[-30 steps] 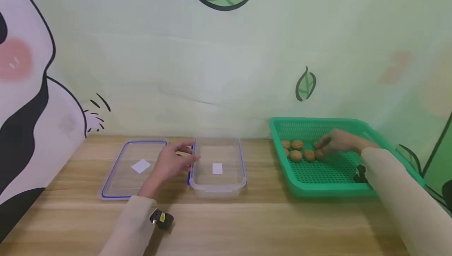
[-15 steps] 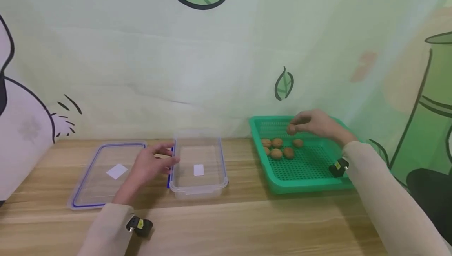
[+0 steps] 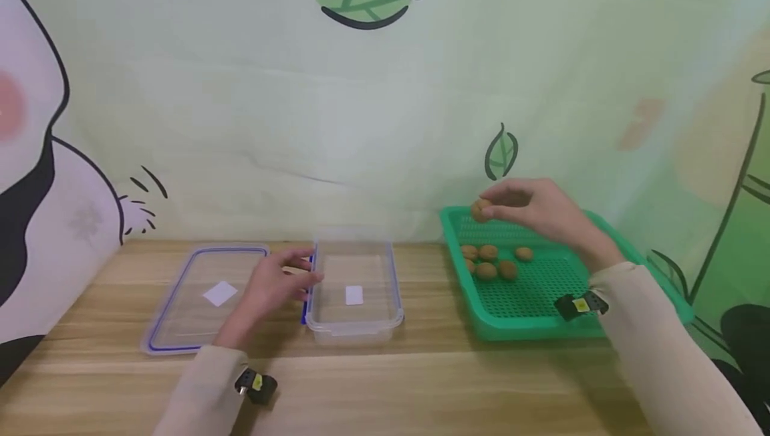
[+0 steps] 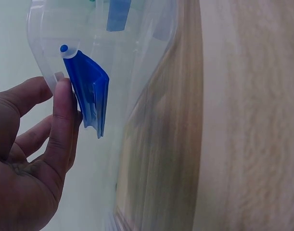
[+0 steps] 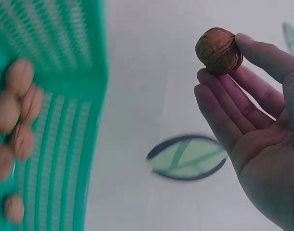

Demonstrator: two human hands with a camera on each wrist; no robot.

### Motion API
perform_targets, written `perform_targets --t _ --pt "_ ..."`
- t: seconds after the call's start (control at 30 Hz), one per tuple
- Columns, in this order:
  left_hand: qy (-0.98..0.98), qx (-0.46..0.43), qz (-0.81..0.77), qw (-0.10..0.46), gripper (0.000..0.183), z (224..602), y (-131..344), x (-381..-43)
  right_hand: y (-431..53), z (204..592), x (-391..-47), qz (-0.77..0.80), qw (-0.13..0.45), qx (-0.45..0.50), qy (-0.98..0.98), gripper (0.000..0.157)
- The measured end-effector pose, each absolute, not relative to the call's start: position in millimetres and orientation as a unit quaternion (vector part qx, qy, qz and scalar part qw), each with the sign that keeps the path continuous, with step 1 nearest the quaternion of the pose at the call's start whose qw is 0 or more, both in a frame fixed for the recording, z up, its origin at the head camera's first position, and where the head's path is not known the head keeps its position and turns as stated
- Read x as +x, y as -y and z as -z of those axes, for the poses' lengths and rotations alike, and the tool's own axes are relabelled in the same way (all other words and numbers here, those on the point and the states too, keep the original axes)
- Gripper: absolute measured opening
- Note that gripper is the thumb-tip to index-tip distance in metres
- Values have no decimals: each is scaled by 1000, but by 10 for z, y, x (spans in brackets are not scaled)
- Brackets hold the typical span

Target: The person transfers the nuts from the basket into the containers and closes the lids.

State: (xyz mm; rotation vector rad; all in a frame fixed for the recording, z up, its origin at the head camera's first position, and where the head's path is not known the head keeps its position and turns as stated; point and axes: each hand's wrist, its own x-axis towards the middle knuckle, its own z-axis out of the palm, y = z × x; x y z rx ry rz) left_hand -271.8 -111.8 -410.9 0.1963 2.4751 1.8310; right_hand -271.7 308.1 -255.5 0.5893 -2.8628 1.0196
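Note:
My right hand (image 3: 541, 212) pinches a walnut (image 5: 219, 50) between thumb and fingertips, above the far left rim of the green basket (image 3: 523, 329). Inside the basket, several more walnuts (image 3: 487, 271) lie mostly toward the left. My left hand (image 3: 273, 289) holds the left rim of a clear plastic food container (image 3: 355, 325), its fingers right beside a blue latch (image 4: 91, 89) that hangs down. That container stands on the table with nothing inside but a white label showing. Its walls partly hide the left fingertips.
A clear lid (image 3: 180, 315) with a blue seal and a white label lies flat left of the container. The wooden table (image 3: 391, 396) ends at a printed cloth backdrop (image 3: 271, 88). Between container and basket lies a strip of bare wood.
My right hand has picked a walnut out of the basket and raised it up and to the left. The left hand stays at the container's rim. The head view has shifted slightly.

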Motion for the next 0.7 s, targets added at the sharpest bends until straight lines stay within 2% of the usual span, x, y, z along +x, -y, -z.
perform_targets --t 0.3,0.7 --pt "-800 61 -597 28 57 4133 1114 -2694 -2674 2584 -2452 -383 52 193 902 37" --pt "-803 51 -594 23 55 4093 1124 -2690 -2237 2806 -2320 -443 72 217 867 36"
